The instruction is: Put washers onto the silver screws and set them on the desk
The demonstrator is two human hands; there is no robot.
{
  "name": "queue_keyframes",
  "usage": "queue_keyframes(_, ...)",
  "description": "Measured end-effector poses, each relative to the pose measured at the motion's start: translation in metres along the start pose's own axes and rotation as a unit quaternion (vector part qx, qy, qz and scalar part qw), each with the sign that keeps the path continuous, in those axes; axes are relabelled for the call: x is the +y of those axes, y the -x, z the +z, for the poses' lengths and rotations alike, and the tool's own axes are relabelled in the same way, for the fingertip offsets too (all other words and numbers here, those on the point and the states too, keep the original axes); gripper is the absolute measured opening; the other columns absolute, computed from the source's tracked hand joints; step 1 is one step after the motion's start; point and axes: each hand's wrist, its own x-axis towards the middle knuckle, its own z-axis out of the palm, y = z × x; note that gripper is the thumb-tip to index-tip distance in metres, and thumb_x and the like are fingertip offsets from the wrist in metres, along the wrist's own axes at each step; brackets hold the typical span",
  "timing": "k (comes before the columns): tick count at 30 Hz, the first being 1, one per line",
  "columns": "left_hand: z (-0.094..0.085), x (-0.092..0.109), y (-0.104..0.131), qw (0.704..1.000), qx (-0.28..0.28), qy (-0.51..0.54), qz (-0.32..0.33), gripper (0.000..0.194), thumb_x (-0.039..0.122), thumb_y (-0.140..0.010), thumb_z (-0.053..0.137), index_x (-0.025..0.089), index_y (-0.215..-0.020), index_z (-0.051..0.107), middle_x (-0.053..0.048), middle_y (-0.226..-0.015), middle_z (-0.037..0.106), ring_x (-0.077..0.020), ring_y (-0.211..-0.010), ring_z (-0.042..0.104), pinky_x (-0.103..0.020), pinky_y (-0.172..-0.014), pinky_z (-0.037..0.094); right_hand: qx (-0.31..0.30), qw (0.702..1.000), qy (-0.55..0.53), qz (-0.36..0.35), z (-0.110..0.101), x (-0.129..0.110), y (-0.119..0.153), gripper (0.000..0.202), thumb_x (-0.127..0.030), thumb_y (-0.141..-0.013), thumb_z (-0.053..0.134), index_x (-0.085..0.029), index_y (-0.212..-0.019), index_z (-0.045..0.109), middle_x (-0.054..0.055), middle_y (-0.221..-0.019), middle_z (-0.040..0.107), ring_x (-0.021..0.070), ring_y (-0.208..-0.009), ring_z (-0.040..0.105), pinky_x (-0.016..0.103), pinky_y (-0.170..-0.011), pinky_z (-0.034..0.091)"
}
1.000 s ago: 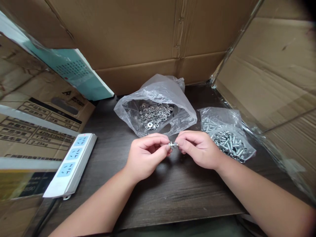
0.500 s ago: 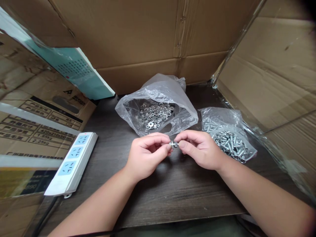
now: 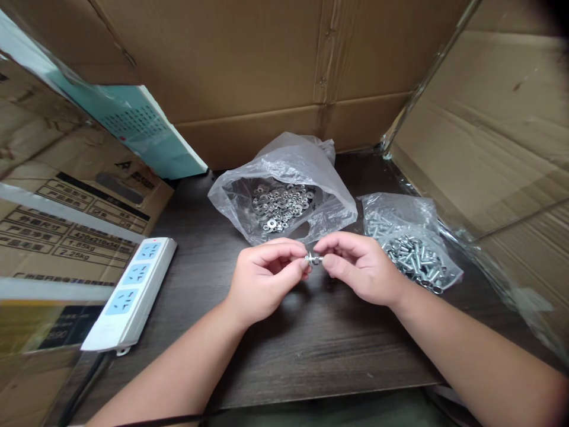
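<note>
Bolt assembly (image 3: pixel 316 260) lies sideways, left end pinched in the left hand (image 3: pixel 263 281), right end at the right hand (image 3: pixel 362 270), whose finger grip cannot be told

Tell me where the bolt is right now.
In the head view, the bolt is just right of centre, between the left hand and the right hand, on the near side of the washer bag.

The head camera, close above and behind the left hand (image 3: pixel 260 283) and right hand (image 3: pixel 363 270), faces forward and down.
</note>
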Motion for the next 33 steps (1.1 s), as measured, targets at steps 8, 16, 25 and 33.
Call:
queue_keyframes(8, 0.0004, 0.0017, -0.0002, 1.000, -0.006, -0.009, -0.004, 0.010, 0.020, -0.073, 0.075, 0.010, -0.075, 0.073, -0.007, -0.082, 0.067, -0.0101, -0.059, 0.064, -0.022, -0.056, 0.060, -0.017, 0.997, 0.068, -0.018, -0.0003, -0.0005, -0.0015, 0.031, -0.037, -0.095, 0.056, -0.014, -0.075, 0.064, 0.002, -0.068, 0.058, 0.0098, -0.061, 0.052, 0.023, -0.059, 0.043)
queue_keyframes(16, 0.0004, 0.0015, -0.0003, 1.000, -0.007, -0.012, -0.002, 0.012, 0.021, -0.072, 0.076, 0.010, -0.076, 0.073, -0.008, -0.082, 0.068, -0.0104, -0.059, 0.064, -0.022, -0.056, 0.059, -0.003, 0.999, -0.043, -0.003, 0.0017, 0.0016, 0.0017, 0.026, -0.034, -0.088, 0.067, -0.017, -0.106, 0.062, 0.004, -0.086, 0.065, 0.0105, -0.068, 0.058, 0.023, -0.062, 0.050)
queue_keyframes(25, -0.0003, 0.0004, -0.0002, 1.000, -0.002, -0.014, -0.009, 0.012, 0.021, -0.073, 0.076, 0.010, -0.075, 0.073, -0.007, -0.083, 0.067, -0.0103, -0.059, 0.064, -0.023, -0.056, 0.060, -0.003, 0.998, 0.053, -0.020, -0.0006, -0.0031, -0.0021, 0.030, -0.035, -0.096, 0.055, -0.014, -0.078, 0.065, 0.002, -0.069, 0.059, 0.0097, -0.062, 0.053, 0.023, -0.060, 0.045)
queue_keyframes(33, -0.0002, 0.0024, -0.0006, 1.000, -0.012, -0.026, 0.002, 0.011, 0.021, -0.073, 0.075, 0.010, -0.074, 0.073, -0.008, -0.080, 0.068, -0.0109, -0.062, 0.064, -0.021, -0.055, 0.059, -0.012, 1.000, -0.004, -0.009, 0.0019, -0.0002, 0.0013, 0.019, -0.030, -0.087, 0.069, -0.016, -0.100, 0.065, 0.005, -0.086, 0.066, 0.0116, -0.069, 0.058, 0.024, -0.063, 0.050)
